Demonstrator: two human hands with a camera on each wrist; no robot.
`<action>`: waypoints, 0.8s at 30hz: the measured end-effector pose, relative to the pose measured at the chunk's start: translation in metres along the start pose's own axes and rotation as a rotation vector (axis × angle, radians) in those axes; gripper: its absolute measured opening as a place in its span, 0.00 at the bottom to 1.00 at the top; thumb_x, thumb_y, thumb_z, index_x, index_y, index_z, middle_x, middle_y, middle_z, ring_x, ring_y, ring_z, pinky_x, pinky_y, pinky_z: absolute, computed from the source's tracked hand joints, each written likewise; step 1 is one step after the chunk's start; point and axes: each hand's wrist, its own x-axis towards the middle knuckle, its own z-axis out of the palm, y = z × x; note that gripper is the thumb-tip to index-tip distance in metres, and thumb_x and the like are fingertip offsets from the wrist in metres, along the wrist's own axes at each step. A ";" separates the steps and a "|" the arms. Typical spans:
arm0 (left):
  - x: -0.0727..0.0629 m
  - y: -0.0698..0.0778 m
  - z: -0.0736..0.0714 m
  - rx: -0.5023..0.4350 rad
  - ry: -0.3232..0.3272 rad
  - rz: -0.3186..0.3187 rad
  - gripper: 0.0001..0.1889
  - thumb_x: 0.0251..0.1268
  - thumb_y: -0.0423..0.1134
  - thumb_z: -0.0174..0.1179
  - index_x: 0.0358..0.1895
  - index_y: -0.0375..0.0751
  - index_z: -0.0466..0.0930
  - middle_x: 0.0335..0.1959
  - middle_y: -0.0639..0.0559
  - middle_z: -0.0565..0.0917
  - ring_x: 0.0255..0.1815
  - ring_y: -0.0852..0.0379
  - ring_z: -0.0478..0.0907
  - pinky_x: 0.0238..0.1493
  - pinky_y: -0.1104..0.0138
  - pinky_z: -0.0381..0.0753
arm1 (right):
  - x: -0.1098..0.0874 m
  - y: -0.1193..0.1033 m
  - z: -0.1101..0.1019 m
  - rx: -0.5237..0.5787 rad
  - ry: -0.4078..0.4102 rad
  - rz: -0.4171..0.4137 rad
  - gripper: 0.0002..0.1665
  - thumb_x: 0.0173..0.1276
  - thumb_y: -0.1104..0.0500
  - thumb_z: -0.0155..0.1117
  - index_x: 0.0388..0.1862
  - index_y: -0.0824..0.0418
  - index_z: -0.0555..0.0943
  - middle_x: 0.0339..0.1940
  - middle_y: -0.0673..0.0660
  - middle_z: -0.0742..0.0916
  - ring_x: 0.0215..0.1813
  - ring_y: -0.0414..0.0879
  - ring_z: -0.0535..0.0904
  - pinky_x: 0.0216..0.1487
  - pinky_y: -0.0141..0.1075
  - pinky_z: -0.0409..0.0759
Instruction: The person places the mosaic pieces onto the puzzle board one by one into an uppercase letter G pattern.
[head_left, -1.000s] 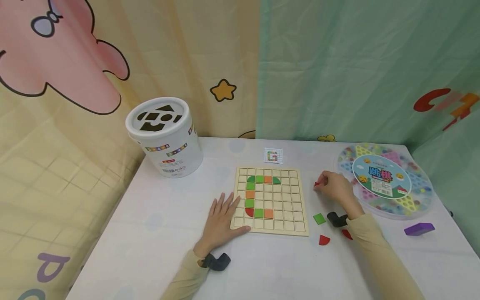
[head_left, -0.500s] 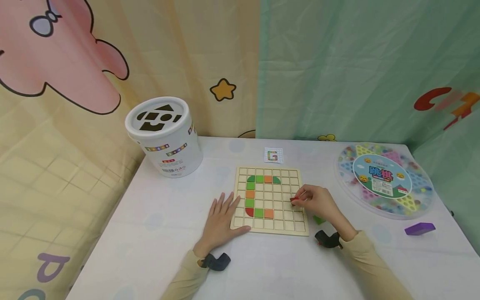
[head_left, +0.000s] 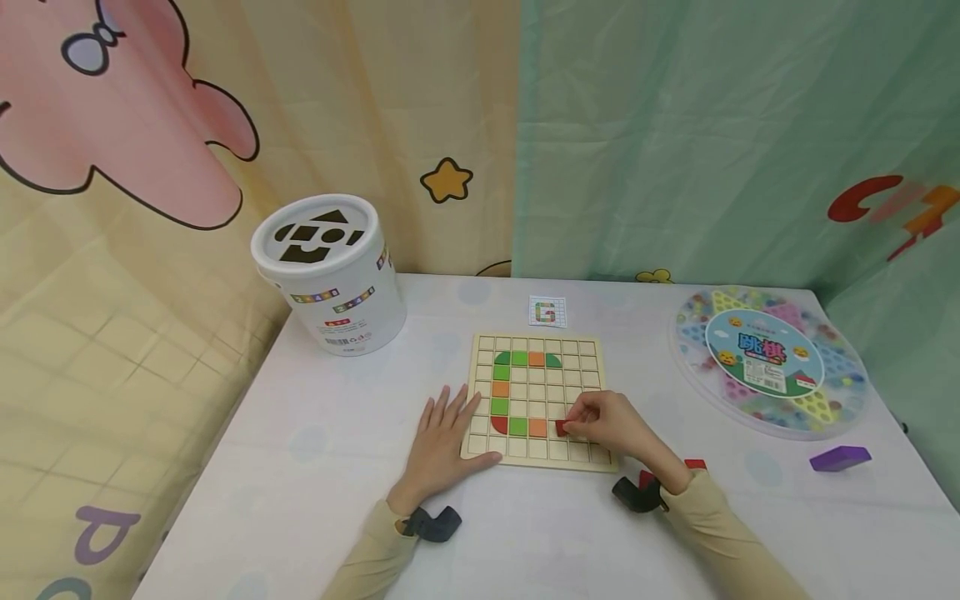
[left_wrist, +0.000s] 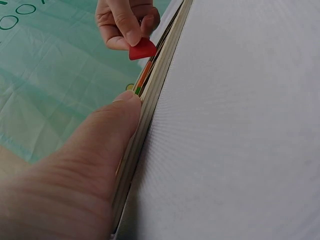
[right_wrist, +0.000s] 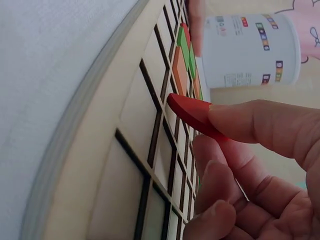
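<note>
A wooden grid board (head_left: 540, 462) lies flat on the white table, with green, orange and red tiles in some of its cells. My right hand (head_left: 611, 423) pinches a red quarter-circle tile (right_wrist: 192, 113) between thumb and fingers. That tile is at the lower row of the board, just right of an orange tile (head_left: 537, 427). At the board's left edge rests my left hand (head_left: 438, 450), fingers spread and thumb (left_wrist: 107, 137) along the near edge. Two more red tiles (head_left: 695, 464) lie partly hidden by the right wrist.
A small pattern card (head_left: 547, 311) lies beyond the board. A white bucket (head_left: 348, 292) with shaped holes in its lid stands at the back left. To the right are a round Chinese checkers box (head_left: 765, 358) and a purple block (head_left: 840, 458).
My right hand has carried the red tile leftward from beside the board to its lower row. The left hand has stayed in place. The loose green tile is now hidden from the head view.
</note>
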 end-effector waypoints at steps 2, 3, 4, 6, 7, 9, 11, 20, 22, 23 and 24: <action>0.000 0.000 0.000 0.000 0.003 0.002 0.50 0.54 0.70 0.55 0.75 0.44 0.53 0.76 0.47 0.51 0.75 0.44 0.39 0.71 0.52 0.35 | 0.001 0.000 0.002 0.000 0.005 0.005 0.05 0.58 0.60 0.71 0.26 0.57 0.82 0.19 0.47 0.80 0.22 0.42 0.73 0.24 0.32 0.70; 0.000 0.000 0.000 0.000 0.004 0.002 0.50 0.54 0.70 0.55 0.75 0.44 0.53 0.76 0.47 0.51 0.75 0.44 0.39 0.71 0.52 0.35 | 0.001 0.000 0.002 -0.002 0.009 0.010 0.05 0.58 0.60 0.71 0.26 0.57 0.83 0.19 0.47 0.80 0.22 0.42 0.72 0.23 0.32 0.70; 0.000 0.000 0.000 0.000 0.005 0.002 0.50 0.54 0.70 0.55 0.75 0.44 0.53 0.76 0.47 0.51 0.75 0.44 0.39 0.71 0.52 0.35 | 0.002 0.001 0.003 -0.001 0.012 0.017 0.05 0.58 0.60 0.71 0.26 0.57 0.83 0.19 0.47 0.80 0.23 0.42 0.72 0.23 0.33 0.69; 0.000 0.000 0.000 0.001 0.006 0.004 0.50 0.54 0.70 0.55 0.75 0.44 0.53 0.76 0.47 0.51 0.75 0.44 0.39 0.71 0.52 0.35 | 0.003 0.001 0.004 0.007 0.018 0.030 0.04 0.58 0.60 0.70 0.25 0.56 0.83 0.19 0.47 0.81 0.23 0.42 0.72 0.23 0.32 0.69; 0.000 0.000 0.000 0.000 0.007 0.004 0.50 0.54 0.70 0.55 0.75 0.44 0.53 0.75 0.47 0.51 0.75 0.43 0.39 0.71 0.52 0.35 | 0.003 0.001 0.005 0.013 0.021 0.035 0.04 0.58 0.60 0.70 0.25 0.56 0.83 0.19 0.47 0.81 0.22 0.42 0.72 0.23 0.32 0.69; 0.000 0.000 -0.001 -0.001 0.011 0.007 0.50 0.54 0.70 0.55 0.75 0.43 0.53 0.75 0.47 0.51 0.75 0.43 0.40 0.71 0.51 0.36 | 0.004 0.002 0.006 0.024 0.030 0.040 0.04 0.58 0.61 0.71 0.26 0.57 0.83 0.19 0.47 0.81 0.22 0.42 0.72 0.23 0.33 0.69; 0.000 0.000 -0.001 -0.003 0.012 0.008 0.50 0.54 0.70 0.56 0.74 0.43 0.53 0.75 0.47 0.51 0.75 0.43 0.40 0.71 0.51 0.36 | 0.005 0.001 0.007 0.023 0.040 0.038 0.04 0.58 0.61 0.71 0.26 0.57 0.83 0.20 0.47 0.81 0.22 0.42 0.73 0.23 0.32 0.70; 0.000 0.001 -0.002 0.000 0.005 0.003 0.50 0.53 0.69 0.56 0.74 0.43 0.54 0.75 0.46 0.51 0.75 0.43 0.39 0.71 0.51 0.36 | 0.006 -0.004 0.011 -0.053 0.067 0.026 0.05 0.58 0.61 0.71 0.25 0.56 0.82 0.20 0.45 0.80 0.22 0.41 0.73 0.24 0.33 0.70; 0.000 0.001 -0.002 0.002 0.005 0.003 0.50 0.53 0.69 0.56 0.74 0.43 0.53 0.75 0.46 0.51 0.75 0.43 0.39 0.71 0.51 0.36 | 0.006 -0.005 0.011 -0.070 0.063 0.034 0.05 0.58 0.60 0.71 0.25 0.56 0.83 0.20 0.45 0.80 0.22 0.41 0.73 0.24 0.33 0.70; 0.000 0.001 -0.002 0.002 0.002 0.002 0.50 0.53 0.69 0.56 0.74 0.43 0.53 0.75 0.46 0.51 0.75 0.43 0.39 0.71 0.51 0.36 | 0.006 -0.006 0.011 -0.077 0.059 0.039 0.05 0.58 0.60 0.71 0.25 0.56 0.83 0.20 0.45 0.81 0.22 0.41 0.73 0.25 0.33 0.71; 0.000 0.001 -0.002 0.003 0.001 0.002 0.50 0.53 0.70 0.56 0.74 0.43 0.53 0.75 0.46 0.51 0.75 0.43 0.39 0.71 0.51 0.36 | 0.006 -0.007 0.011 -0.083 0.053 0.048 0.04 0.57 0.60 0.71 0.26 0.56 0.83 0.20 0.45 0.81 0.22 0.41 0.73 0.25 0.33 0.71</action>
